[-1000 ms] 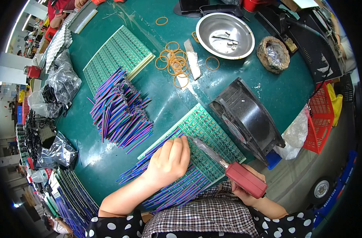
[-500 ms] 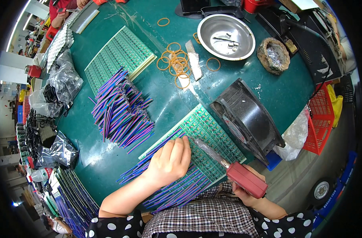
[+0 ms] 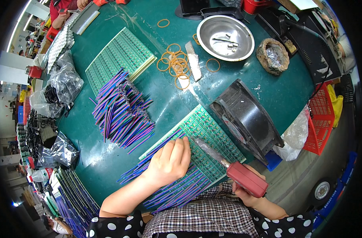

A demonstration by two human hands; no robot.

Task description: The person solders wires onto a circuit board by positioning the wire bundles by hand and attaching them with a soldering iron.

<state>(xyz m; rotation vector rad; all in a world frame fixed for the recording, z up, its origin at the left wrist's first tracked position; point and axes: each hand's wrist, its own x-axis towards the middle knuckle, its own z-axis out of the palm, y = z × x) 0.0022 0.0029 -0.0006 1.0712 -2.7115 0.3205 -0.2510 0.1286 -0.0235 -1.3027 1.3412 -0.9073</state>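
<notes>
My left hand (image 3: 171,160) is closed in a pinch over the green circuit board panel (image 3: 212,142), its fingertips at the board; it appears to hold a wire, mostly hidden by the fingers. My right hand (image 3: 248,190) grips the red handle of a soldering gun (image 3: 246,179). The gun's tip points left and reaches close to my left fingertips, over the board. Rows of blue, purple and black wires (image 3: 181,190) stick out from the board's near left side, below and beside my left hand.
Beyond my left hand lies a heap of cut wires (image 3: 123,111), partly over a stack of green panels (image 3: 117,55). A black fan (image 3: 248,119) stands right of the board. Farther back are rubber bands (image 3: 177,63), a metal bowl (image 3: 225,37) and a rough round dish (image 3: 273,55).
</notes>
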